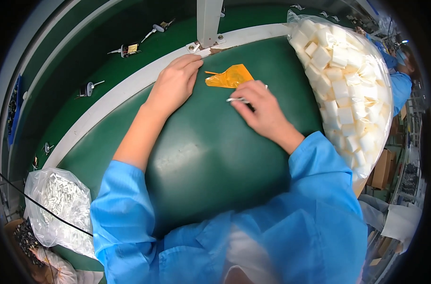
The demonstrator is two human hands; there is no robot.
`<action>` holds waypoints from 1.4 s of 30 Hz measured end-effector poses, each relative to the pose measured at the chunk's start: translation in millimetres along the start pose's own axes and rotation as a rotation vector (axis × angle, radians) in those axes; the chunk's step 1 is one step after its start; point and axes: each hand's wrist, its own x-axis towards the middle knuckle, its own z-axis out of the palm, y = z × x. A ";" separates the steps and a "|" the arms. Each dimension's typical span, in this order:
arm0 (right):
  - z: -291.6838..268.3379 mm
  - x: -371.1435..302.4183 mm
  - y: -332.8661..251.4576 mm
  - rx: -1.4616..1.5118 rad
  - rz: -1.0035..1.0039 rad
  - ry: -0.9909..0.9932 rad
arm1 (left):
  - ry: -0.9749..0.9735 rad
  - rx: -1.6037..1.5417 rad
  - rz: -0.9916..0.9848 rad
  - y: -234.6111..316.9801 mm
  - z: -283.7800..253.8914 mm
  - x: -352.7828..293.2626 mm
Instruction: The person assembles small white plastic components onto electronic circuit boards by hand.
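My left hand (175, 79) rests at the far edge of the green work surface (210, 156), against the white rail. Its fingers lie over the rail close together, and nothing shows in them; the undersides of the fingertips are hidden. Nearer the middle, my right hand (262, 108) is closed in a pinch, slightly blurred. A thin white piece (236, 100) sticks out between thumb and fingers; its exact kind is unclear. Just beyond that hand lies a crumpled orange translucent film (230, 76), its right end close to my fingers.
A big clear bag of white foam blocks (341, 90) stands at right. At left sits a clear bag of small white pieces (64, 199), crossed by a black cable (40, 202). Beyond the rail (97, 106), small motor assemblies (129, 50) lie on a green belt. A white post (208, 23) rises there.
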 end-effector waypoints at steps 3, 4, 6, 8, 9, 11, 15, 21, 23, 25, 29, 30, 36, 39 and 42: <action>27.2 14.8 -26.7 0.064 -0.063 -0.043 | 0.028 -0.011 -0.001 5.2 -16.6 -13.8; 38.6 23.6 -32.2 0.157 -0.105 -0.036 | 0.033 -0.007 -0.003 4.6 -21.0 -20.4; 48.3 42.0 -32.4 0.270 -0.162 -0.040 | 0.024 -0.018 -0.044 6.4 -35.3 -41.7; 54.2 80.7 -11.7 -0.105 -0.307 0.152 | -0.009 -0.036 -0.124 16.9 -49.4 -61.0; 54.0 96.6 1.3 -0.249 -0.273 0.142 | -0.018 -0.035 -0.089 19.2 -55.5 -70.0; 53.8 112.7 16.1 -0.527 -0.216 0.058 | -0.031 -0.048 -0.070 21.6 -64.4 -86.4; 46.4 115.4 14.4 -0.665 -0.254 -0.077 | 0.035 0.003 -0.026 24.3 -87.2 -91.7; 37.1 111.5 23.9 -0.523 -0.312 -0.077 | 0.092 0.477 -0.783 -79.4 -121.0 -62.3; 23.6 97.7 17.3 -0.331 -0.173 0.106 | -0.087 0.623 -0.850 -98.4 -127.6 -52.4; 7.6 66.5 38.1 -0.205 -0.002 0.162 | -0.203 0.617 -0.890 -102.6 -130.3 -33.7; 10.4 24.0 33.3 0.379 0.504 0.227 | -0.402 0.722 -0.840 -115.1 -124.9 -21.9; 17.9 15.9 25.5 0.325 0.394 0.190 | -0.437 0.719 -0.838 -115.9 -124.9 -18.7; 66.4 40.4 -55.1 0.311 0.136 0.008 | -0.295 0.585 -0.828 -108.5 -130.4 -31.4; 91.0 64.1 -70.4 0.383 0.133 -0.021 | -0.014 0.144 -0.920 -111.8 -131.5 -54.7; 117.5 81.2 -84.7 0.410 0.046 -0.116 | 0.269 -0.361 -0.926 -113.8 -121.9 -82.5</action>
